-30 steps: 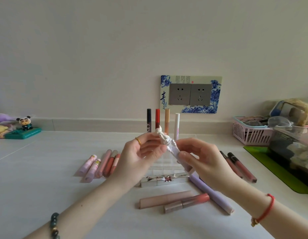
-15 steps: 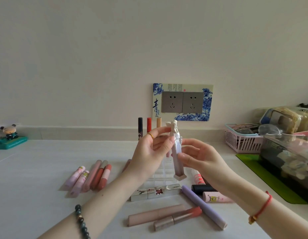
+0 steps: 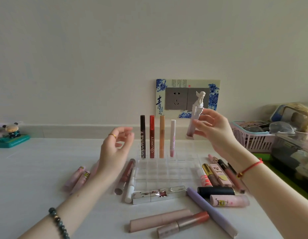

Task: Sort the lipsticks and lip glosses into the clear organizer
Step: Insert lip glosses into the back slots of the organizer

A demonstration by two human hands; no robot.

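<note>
Lip gloss (image 3: pixel 197 110) upright in raised right hand (image 3: pixel 217 133); left hand (image 3: pixel 111 152) loosely curled.

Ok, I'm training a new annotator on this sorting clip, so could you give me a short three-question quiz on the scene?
1. Multiple choice: how many tubes stand in the clear organizer? A two, B four, C six.
2. True or false: the left hand grips a lipstick.
3. Which hand holds the angel-topped lip gloss above the table?
Key: 1 B. 2 false, it holds nothing. 3 the right hand.
</note>
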